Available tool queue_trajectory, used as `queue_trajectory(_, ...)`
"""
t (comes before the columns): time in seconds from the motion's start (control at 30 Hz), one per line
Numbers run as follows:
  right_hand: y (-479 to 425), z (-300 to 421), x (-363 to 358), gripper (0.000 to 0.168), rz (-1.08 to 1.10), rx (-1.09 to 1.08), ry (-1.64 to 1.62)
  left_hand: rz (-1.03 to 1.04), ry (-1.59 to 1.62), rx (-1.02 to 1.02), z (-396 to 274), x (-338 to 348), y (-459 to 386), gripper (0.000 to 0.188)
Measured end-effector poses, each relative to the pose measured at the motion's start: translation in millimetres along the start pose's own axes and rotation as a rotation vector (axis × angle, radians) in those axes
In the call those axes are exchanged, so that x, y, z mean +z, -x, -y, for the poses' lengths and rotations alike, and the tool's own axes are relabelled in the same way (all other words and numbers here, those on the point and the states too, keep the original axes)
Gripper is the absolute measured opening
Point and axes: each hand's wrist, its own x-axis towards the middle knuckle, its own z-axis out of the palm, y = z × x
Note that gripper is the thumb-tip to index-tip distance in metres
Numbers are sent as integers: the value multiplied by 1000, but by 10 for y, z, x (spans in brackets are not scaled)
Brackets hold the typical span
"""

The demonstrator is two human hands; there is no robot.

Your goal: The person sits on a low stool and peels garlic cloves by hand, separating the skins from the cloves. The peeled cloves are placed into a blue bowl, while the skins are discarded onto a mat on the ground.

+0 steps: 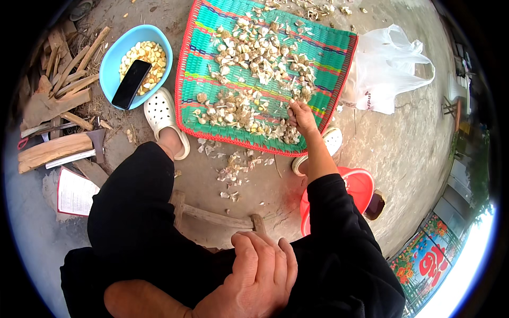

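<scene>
Garlic cloves and papery skins lie in two loose heaps on a green woven plastic mat with a red edge. At the mat's near right part, my right hand is over the garlic with its fingers curled in; whether it pinches anything is hidden. My left hand rests near my lap, fingers bent and close together, its palm side hidden. To the left, a light blue plastic basin holds peeled garlic cloves, and a black smartphone lies across them and the rim.
Split firewood and an axe head lie at the left, near a printed sheet. A red plastic basin is beside my right arm. Beyond the mat's right edge sits a white plastic bag. Wooden stool parts show below.
</scene>
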Motion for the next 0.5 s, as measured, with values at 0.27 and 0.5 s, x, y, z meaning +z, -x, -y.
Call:
queue_trajectory(0.27,241,457,476,13,371,-124,-295,-104,-145,4,10,112,-47,31)
queue_trajectory(0.5,1372,1557,1093,14,708,-225,-111,-579,35,-272,316,-74,-342,39)
